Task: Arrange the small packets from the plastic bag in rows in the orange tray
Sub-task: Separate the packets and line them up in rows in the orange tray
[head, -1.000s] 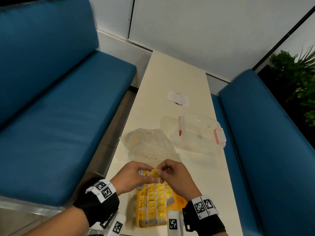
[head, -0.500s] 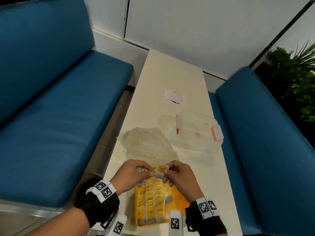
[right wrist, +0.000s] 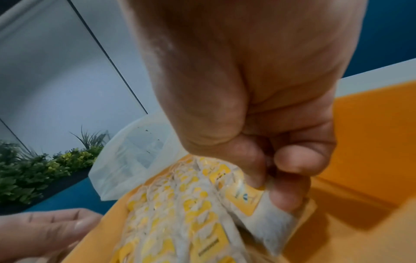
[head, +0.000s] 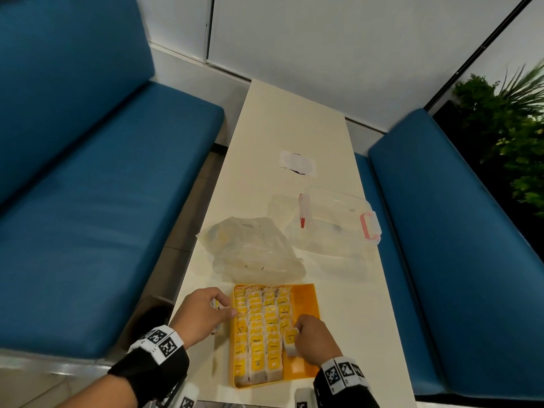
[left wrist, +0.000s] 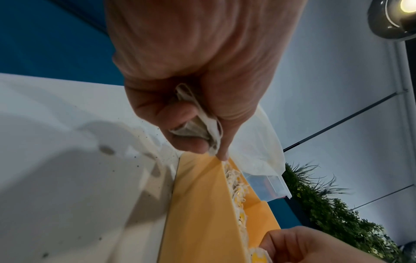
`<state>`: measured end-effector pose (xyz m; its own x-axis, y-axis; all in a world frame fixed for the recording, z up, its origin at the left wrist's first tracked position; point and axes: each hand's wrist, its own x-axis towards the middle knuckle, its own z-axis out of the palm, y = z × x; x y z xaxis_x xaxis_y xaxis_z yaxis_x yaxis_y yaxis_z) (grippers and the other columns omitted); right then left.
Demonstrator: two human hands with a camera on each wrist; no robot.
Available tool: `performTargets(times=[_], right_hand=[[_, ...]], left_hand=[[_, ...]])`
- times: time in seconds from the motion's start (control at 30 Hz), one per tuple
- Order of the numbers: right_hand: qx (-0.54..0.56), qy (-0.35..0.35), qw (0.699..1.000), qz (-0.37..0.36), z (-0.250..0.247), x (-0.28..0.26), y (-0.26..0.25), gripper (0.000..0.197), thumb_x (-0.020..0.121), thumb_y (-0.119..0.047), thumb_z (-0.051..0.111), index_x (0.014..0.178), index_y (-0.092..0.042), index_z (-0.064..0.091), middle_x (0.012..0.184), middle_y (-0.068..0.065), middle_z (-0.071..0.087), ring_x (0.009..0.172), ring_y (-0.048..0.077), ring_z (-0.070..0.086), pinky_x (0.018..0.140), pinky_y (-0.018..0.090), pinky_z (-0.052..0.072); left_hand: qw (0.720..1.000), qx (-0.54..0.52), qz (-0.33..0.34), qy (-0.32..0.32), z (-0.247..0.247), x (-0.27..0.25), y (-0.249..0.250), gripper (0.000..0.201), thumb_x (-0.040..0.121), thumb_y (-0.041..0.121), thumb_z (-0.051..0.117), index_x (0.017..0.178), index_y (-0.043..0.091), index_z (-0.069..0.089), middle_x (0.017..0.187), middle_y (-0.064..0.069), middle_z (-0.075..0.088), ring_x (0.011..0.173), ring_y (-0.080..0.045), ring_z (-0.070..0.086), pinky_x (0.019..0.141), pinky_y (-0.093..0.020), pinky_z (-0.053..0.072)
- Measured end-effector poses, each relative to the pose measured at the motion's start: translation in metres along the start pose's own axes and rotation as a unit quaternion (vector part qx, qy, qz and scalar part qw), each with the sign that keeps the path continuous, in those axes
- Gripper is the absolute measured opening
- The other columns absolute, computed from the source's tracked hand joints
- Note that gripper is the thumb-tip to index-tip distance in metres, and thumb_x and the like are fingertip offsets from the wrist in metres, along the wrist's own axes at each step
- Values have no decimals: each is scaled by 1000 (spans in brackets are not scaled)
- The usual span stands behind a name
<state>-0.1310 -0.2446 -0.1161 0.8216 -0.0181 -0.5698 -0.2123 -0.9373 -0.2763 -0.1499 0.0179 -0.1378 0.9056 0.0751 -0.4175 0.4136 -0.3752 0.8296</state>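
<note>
The orange tray (head: 306, 295) sits at the near end of a long cream table (head: 294, 119), a shallow, smooth plastic rectangle with low walls. Packed into its left part are 3 full rows of small packets (head: 259, 331), soft white paper pouches with glossy yellow tags, overlapping like shingles from far to near, with a 4th row running only partway down. The right strip of the tray shows bare orange floor.

The right hand (head: 316, 340) is down inside the tray, knuckles up, thumb and fingers curled tight and pinching one packet (right wrist: 258, 204) by its top, the yellow tag tilted, the pouch end touching the near end of that 4th row. The right wrist view shows the grainy dark filling through the thin paper.

The left hand (head: 203, 313) rests just left of the tray, fingertips (left wrist: 221, 156) touching its left rim. It is curled too, with crumpled white packets (left wrist: 198, 124) bunched against the palm.

Just beyond the tray lies the plastic bag (head: 253, 251), thin, crinkled, translucent and slumped flat. To its right stands a clear, hard-sided plastic box (head: 332, 222) with a pink latch (head: 369, 228). Farther up the table lies a white paper scrap (head: 297, 163). Blue padded benches (head: 88, 187) flank the table, and a green plant (head: 506, 136) is at far right.
</note>
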Motion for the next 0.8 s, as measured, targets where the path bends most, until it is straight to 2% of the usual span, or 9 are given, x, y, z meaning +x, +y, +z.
performTargets(times=[0.07, 0.13, 0.27, 0.33, 0.43, 0.5, 0.57, 0.7, 0.8], right_hand=[[-7, 2, 1000, 5, 5, 2, 1, 34, 92, -4, 44, 74, -32, 37, 101, -1, 51, 89, 16, 49, 56, 11, 31], [-13, 2, 1000, 4, 8, 2, 1, 29, 94, -7, 43, 76, -29, 39, 97, -2, 52, 89, 16, 50, 56, 12, 31], [0, 8, 1000, 14, 10, -1, -2, 29, 95, -9, 44, 74, -27, 40, 81, -8, 47, 84, 16, 51, 52, 12, 31], [3, 10, 1000, 26, 12, -1, -5, 27, 93, -7, 45, 75, -26, 40, 83, -7, 49, 82, 15, 50, 52, 13, 32], [-19, 22, 999, 29, 16, -1, -8, 26, 91, -6, 46, 77, -26, 37, 97, 1, 48, 87, 15, 46, 64, 20, 37], [-30, 35, 999, 24, 17, -2, -11, 28, 89, -6, 48, 75, -26, 35, 98, 1, 45, 88, 15, 44, 72, 20, 35], [-22, 36, 999, 23, 18, -3, -12, 26, 87, -4, 49, 75, -24, 37, 95, 1, 48, 87, 15, 47, 70, 21, 37], [11, 29, 999, 32, 16, -4, -14, 29, 86, -1, 47, 72, -24, 37, 78, -6, 45, 77, 14, 47, 54, 16, 33], [27, 36, 998, 39, 16, -4, -15, 27, 85, -1, 47, 73, -24, 39, 77, -7, 46, 72, 10, 47, 51, 15, 32]], left_hand=[[1000, 2, -6, -5, 0, 1, 0, 22, 79, 29, 87, 88, 16, 71, 87, -3, 71, 67, -25, 68, 47, -11, 44], [1000, 1, -10, -11, 0, 2, -1, 23, 79, 30, 87, 91, 19, 71, 94, -3, 71, 74, -27, 72, 48, -12, 46], [999, -11, -13, -29, -2, 3, 2, 23, 79, 28, 87, 97, 24, 73, 103, -1, 71, 75, -28, 74, 51, -17, 51], [999, -16, -11, -34, -4, 4, 3, 23, 78, 26, 88, 97, 25, 73, 104, -3, 71, 75, -26, 73, 52, -16, 52], [999, -22, -17, -40, -4, 3, 4, 25, 78, 26, 88, 99, 25, 73, 107, -2, 70, 83, -20, 73, 52, -12, 50], [999, -23, -20, -43, -4, 3, 5, 26, 79, 27, 87, 100, 25, 73, 107, -1, 70, 85, -21, 73, 52, -11, 50], [998, -28, -22, -44, -5, 3, 5, 26, 78, 27, 87, 100, 25, 74, 107, 0, 70, 86, -23, 73, 53, -11, 50], [998, -31, -27, -43, -5, 2, 5, 26, 78, 27, 88, 100, 26, 73, 105, 0, 71, 86, -27, 74, 53, -12, 51], [998, -29, -27, -43, -5, 1, 7, 26, 78, 28, 88, 100, 26, 73, 105, 0, 71, 83, -20, 72, 52, -10, 49]])
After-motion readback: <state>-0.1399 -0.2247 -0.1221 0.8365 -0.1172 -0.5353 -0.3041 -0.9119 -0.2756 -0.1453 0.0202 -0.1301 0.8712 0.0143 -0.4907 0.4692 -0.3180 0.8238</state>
